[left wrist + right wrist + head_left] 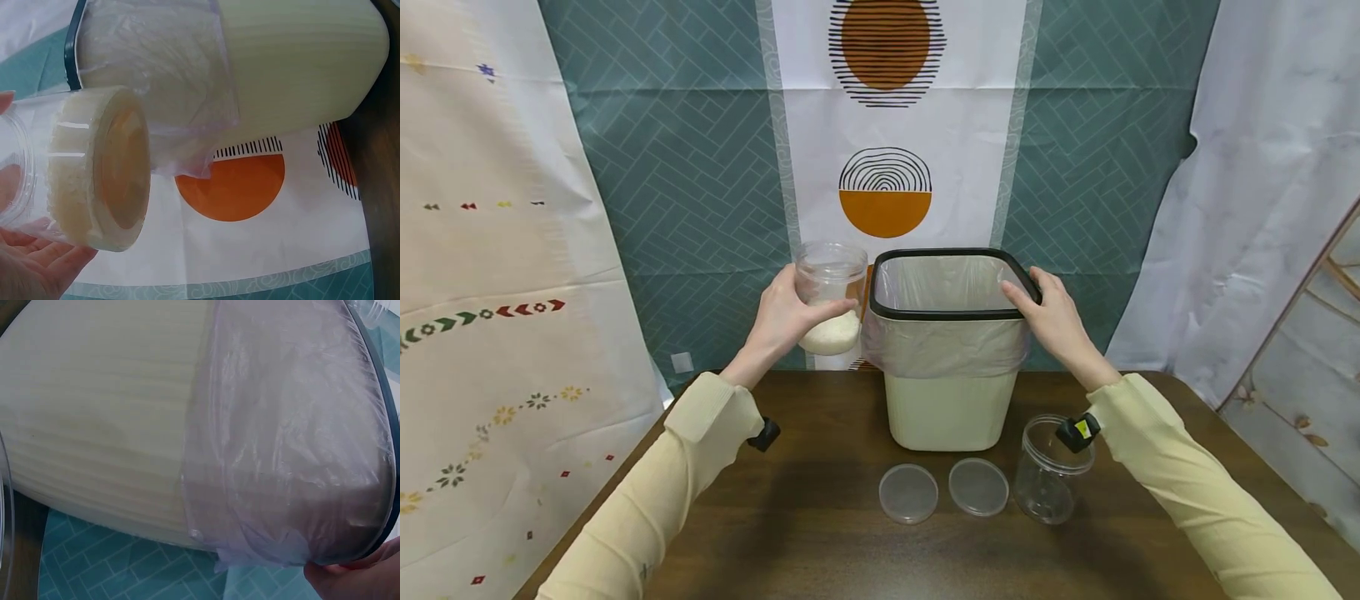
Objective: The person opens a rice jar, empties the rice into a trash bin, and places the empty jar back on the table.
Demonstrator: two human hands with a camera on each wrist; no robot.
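Observation:
My left hand (790, 310) grips a clear plastic jar (831, 279), lidless and nearly upright, raised above the table to the left of the bin. Off-white, grainy-looking contents (78, 169) fill its lower part. In the head view my right hand (1051, 321) holds the right side of the bin's black rim (955, 316), thumb on top. The pale green waste bin (951, 412) stands on the table, lined with a thin translucent bag (940, 354) folded down over the outside. The right wrist view shows the bag (281, 437) close up, with fingertips at the rim.
Two clear round lids (908, 494) lie side by side in front of the bin. A second clear jar (1047, 487), open on top, stands on the brown table (820, 533) under my right wrist. Patterned cloth (700, 167) hangs right behind the table.

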